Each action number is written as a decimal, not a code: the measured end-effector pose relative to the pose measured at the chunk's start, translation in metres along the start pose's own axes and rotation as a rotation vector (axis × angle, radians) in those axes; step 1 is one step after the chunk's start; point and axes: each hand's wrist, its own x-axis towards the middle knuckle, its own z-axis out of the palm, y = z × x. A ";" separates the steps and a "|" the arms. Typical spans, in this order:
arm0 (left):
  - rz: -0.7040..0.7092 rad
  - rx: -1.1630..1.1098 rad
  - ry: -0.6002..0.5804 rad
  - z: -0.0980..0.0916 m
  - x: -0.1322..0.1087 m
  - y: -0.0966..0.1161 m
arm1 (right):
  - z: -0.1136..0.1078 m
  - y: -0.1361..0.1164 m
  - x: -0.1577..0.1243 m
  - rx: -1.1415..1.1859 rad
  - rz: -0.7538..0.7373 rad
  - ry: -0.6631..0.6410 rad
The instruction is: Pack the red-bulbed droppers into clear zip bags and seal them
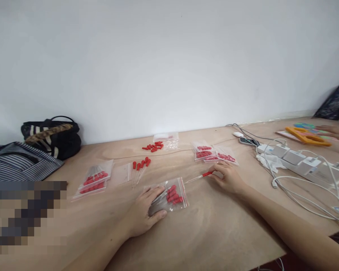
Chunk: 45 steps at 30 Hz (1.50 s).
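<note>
Flat on the table, a clear zip bag [177, 209] holds several glass droppers with red rubber bulbs. My left hand [147, 210] rests on the bag's left part, fingers stretched across it and thumb spread apart. To the right, my right hand [228, 176] pinches a dropper [206, 174] by its red bulb. The glass tip points left, close to the bag's zip edge; I cannot tell whether it touches. Several loose droppers [141, 165] lie beyond my left hand, and farther back is a pile of red bulbs [154, 146].
Filled bags [94, 180] lie on the left, more filled bags [205, 153] at centre right. Near the wall is a bag of glass tubes [172, 143]. A power strip [313, 167] with white cables [302, 180] crowds the right. Another person's hand [332, 130] is at far right.
</note>
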 end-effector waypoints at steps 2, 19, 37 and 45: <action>-0.008 0.008 -0.009 -0.001 0.000 0.001 | 0.005 -0.007 0.001 -0.019 0.002 -0.012; 0.009 -0.029 -0.023 0.001 0.000 0.001 | 0.051 -0.047 0.042 0.242 -0.053 -0.100; 0.037 -0.030 -0.021 -0.001 0.000 0.003 | 0.066 -0.058 0.051 0.835 0.026 -0.252; 0.143 -0.035 -0.032 0.002 0.003 0.002 | 0.056 -0.054 0.052 0.916 -0.109 -0.470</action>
